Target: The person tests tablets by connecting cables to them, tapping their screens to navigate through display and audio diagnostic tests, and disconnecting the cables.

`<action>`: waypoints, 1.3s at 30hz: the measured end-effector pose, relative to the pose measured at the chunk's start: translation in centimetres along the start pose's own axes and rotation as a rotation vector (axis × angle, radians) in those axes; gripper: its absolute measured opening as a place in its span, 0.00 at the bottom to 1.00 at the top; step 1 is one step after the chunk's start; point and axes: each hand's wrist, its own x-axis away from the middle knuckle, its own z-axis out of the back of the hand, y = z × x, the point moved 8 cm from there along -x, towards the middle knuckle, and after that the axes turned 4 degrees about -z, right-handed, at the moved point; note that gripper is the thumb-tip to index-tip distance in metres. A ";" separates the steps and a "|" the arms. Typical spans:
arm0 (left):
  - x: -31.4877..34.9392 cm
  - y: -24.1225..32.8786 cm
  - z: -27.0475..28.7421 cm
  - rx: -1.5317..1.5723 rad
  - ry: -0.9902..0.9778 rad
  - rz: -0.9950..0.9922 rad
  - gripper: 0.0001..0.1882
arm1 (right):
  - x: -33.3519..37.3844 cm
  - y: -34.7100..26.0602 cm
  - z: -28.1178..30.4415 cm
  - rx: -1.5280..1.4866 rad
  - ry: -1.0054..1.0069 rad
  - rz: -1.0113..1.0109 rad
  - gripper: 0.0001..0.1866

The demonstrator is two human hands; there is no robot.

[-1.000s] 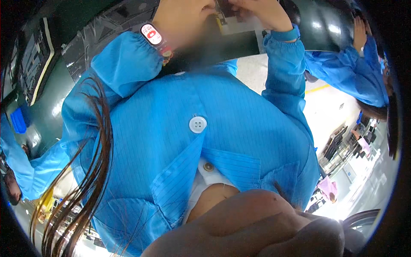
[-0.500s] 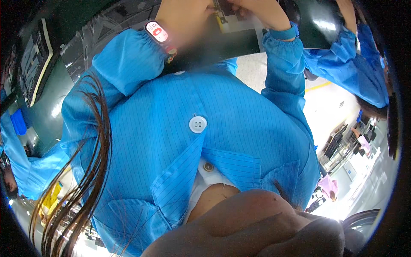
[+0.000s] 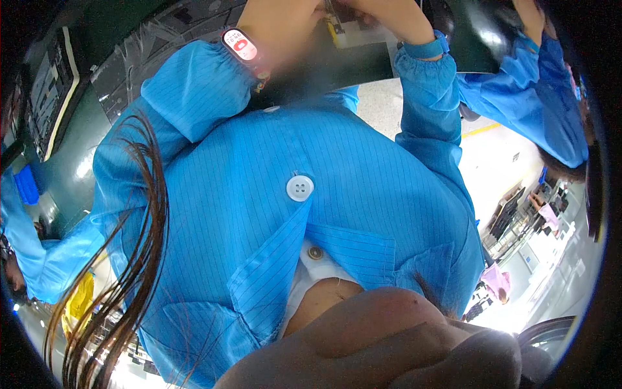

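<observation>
Both hands are at the far edge of the view, over a dark work surface (image 3: 324, 76), and the picture's top edge cuts them off. My left hand (image 3: 282, 23) wears a smartwatch (image 3: 240, 45) and is partly blurred; only a fingertip shows. My right hand (image 3: 394, 18), with a blue wrist strap (image 3: 427, 47), has its fingers bent inward, and what they hold is hidden. Between the hands lies a flat dark and grey part (image 3: 353, 34) with a small yellow piece (image 3: 334, 32) along its left side. The fingertips are close to this part; whether they grip it is hidden.
Clear plastic film over dark parts (image 3: 146, 61) is left of my left forearm. Further left lie a dark frame with a pale strip (image 3: 70, 84) and a blue bin (image 3: 27, 185). Co-workers in blue sleeves are on my right (image 3: 534, 117) and left (image 3: 55, 259).
My right hand has shifted slightly toward the far edge, and less of its fingers shows. My left wrist has moved a little. The flat part stays in about the same place.
</observation>
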 end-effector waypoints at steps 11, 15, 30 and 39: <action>-0.2 0.1 0.1 -0.003 0.024 -0.010 0.08 | 0.0 -1.2 0.1 0.205 0.074 0.048 0.07; -0.4 0.2 0.0 -0.029 -0.014 -0.008 0.08 | -0.4 -1.2 0.1 0.270 0.077 0.057 0.08; 0.3 -0.5 -0.7 -0.102 0.011 -0.091 0.08 | -0.5 -3.3 -0.8 0.664 0.170 0.220 0.09; 5.7 -7.5 7.0 -0.330 0.288 -0.073 0.24 | 0.1 -7.8 -3.3 0.746 0.196 0.578 0.14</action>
